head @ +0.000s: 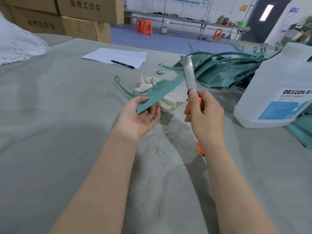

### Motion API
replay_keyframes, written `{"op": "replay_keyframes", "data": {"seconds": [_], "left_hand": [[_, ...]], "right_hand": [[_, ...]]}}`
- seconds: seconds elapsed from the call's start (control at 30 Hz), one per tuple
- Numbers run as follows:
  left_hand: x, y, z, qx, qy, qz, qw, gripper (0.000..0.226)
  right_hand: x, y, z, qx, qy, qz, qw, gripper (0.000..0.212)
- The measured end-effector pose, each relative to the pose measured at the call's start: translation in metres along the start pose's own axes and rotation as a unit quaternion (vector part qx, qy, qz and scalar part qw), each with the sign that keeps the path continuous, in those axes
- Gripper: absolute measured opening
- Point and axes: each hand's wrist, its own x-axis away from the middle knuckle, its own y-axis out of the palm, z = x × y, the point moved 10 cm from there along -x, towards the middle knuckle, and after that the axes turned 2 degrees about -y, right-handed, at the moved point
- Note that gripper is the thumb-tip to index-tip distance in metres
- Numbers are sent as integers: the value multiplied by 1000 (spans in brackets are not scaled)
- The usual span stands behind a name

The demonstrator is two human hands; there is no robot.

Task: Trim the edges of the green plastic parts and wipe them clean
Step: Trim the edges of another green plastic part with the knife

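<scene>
My left hand point(141, 115) holds a long curved green plastic part point(160, 90) by its near end, above the grey table point(50, 115). My right hand point(204, 115) grips the orange handle of a utility knife point(190, 75), thumb on top. The long blade points up and away, and its lower section meets the far tip of the part. A crumpled white cloth point(167, 100) lies on the table under the part. Several more green parts point(228, 68) are piled at the back right.
A large white DEXCON jug point(278, 92) stands at the right. A sheet of paper point(116, 57) with a black marker point(122, 64) lies further back. Green shavings litter the table near me. Cardboard boxes point(76, 17) are stacked at the back left, beside a clear plastic bag point(16, 43).
</scene>
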Motion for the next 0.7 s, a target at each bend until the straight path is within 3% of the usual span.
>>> {"op": "replay_keyframes", "data": {"seconds": [0.2, 0.43, 0.6, 0.7], "left_hand": [[0, 0, 3, 20, 5, -4, 1000, 15], [2, 5, 0, 51, 6, -18, 999, 17], [5, 15, -1, 82, 3, -32, 996, 22], [9, 17, 2, 121, 8, -44, 992, 20]], "right_hand": [[9, 26, -11, 47, -50, -77, 995, 32], [8, 25, -11, 49, -50, -82, 994, 31], [25, 59, -20, 104, -95, -187, 972, 27], [30, 67, -22, 105, -104, -205, 967, 25]]}}
